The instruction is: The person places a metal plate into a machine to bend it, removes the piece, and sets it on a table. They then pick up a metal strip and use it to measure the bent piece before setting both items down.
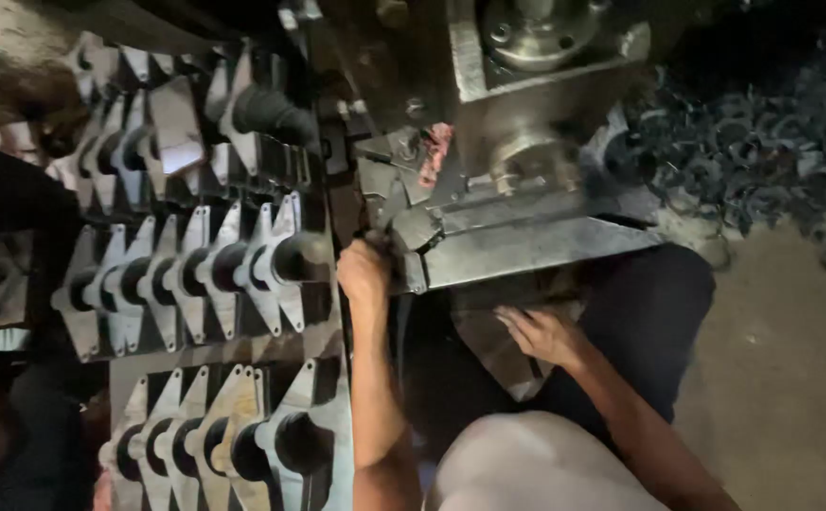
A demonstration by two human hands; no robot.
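nearest the camera, the person's pale-clad knee fills the bottom edge, with both bare forearms reaching away from it. the right hand lies with its fingers spread and loose, palm down on a flat grey metal plate that rests in the lap; it presses rather than grips. just beyond and to the left, the left hand is clenched into a fist at the near end of the machine's slanted steel bed, touching a small block there; what it clutches is hidden by the knuckles, so i cannot tell what it holds.

left of that arm, rows of grey metal castings with pointed flanges and dark round bosses stand packed side by side, in three tiers running away from the viewer. farther on, the heavy machine body rises over the bed, with a pink rag tucked beside it. far right, a heap of dark curled metal swarf lies on the dusty floor.
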